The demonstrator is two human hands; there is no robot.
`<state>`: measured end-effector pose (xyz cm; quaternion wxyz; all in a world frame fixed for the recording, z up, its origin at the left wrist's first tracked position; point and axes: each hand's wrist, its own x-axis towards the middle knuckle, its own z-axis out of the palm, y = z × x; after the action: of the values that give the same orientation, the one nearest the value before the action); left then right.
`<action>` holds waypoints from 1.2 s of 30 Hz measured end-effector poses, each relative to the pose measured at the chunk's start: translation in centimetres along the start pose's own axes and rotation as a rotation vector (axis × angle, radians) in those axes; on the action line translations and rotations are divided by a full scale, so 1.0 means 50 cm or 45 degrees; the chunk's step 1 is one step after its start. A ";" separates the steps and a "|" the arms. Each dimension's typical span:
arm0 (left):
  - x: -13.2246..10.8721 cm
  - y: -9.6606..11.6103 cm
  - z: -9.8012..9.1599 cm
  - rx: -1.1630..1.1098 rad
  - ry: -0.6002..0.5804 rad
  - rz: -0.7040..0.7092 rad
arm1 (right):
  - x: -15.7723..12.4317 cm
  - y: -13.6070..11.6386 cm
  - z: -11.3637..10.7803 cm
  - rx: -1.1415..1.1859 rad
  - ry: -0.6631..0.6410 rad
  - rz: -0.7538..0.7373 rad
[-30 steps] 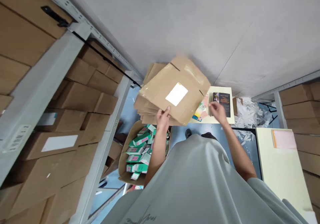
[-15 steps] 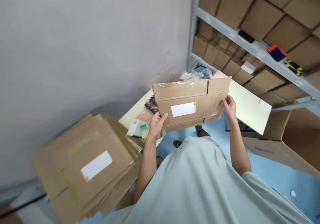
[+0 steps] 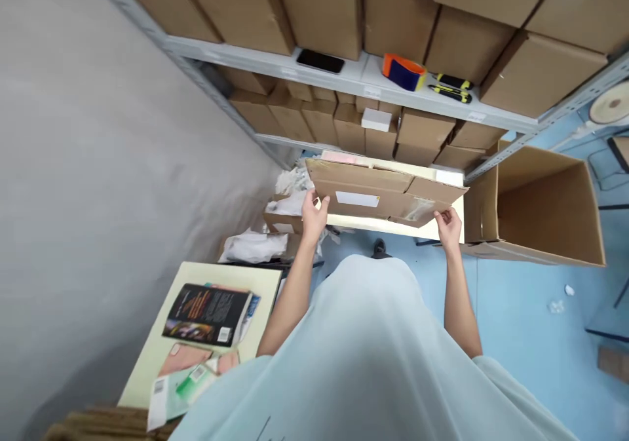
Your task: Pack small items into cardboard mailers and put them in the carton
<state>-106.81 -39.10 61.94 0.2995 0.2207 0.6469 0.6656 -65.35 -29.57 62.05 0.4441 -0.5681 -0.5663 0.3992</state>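
Note:
Between my two hands is a flattened cardboard box (image 3: 363,185) with a white label and strips of clear tape, tilted over a pale yellow table (image 3: 403,229). My left hand (image 3: 314,215) grips its left end, thumb on the near face. At the lower right corner my right hand (image 3: 448,226) pinches the cardboard between thumb and fingers. The fingers behind the cardboard are partly hidden.
Ahead stands a metal shelf (image 3: 354,80) of cardboard boxes, with a black phone (image 3: 320,61), an orange-and-blue tape roll (image 3: 403,72) and box cutters (image 3: 451,92). A large open carton (image 3: 545,205) is at right. A dark book (image 3: 209,313) lies on the left table (image 3: 147,362).
My view has turned right toward the shelf, and the flattened box has come round with both hands over the pale table. It is tilted flatter than before. The cardboard stack has mostly left view.

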 end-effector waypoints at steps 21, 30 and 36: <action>0.126 -0.086 0.289 0.062 -0.333 -0.277 | 0.135 0.072 0.019 -0.034 -0.058 0.202; 0.085 0.024 0.267 0.193 -0.359 -0.156 | 0.094 -0.060 0.021 -0.111 -0.090 0.327; 0.110 0.094 0.302 0.883 -0.294 -0.065 | 0.070 -0.162 0.019 -0.424 -0.086 0.415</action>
<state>-101.01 -24.27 67.08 0.2945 0.3668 0.8012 0.3698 -68.47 -26.30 69.69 0.2547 -0.7037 -0.5396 0.3857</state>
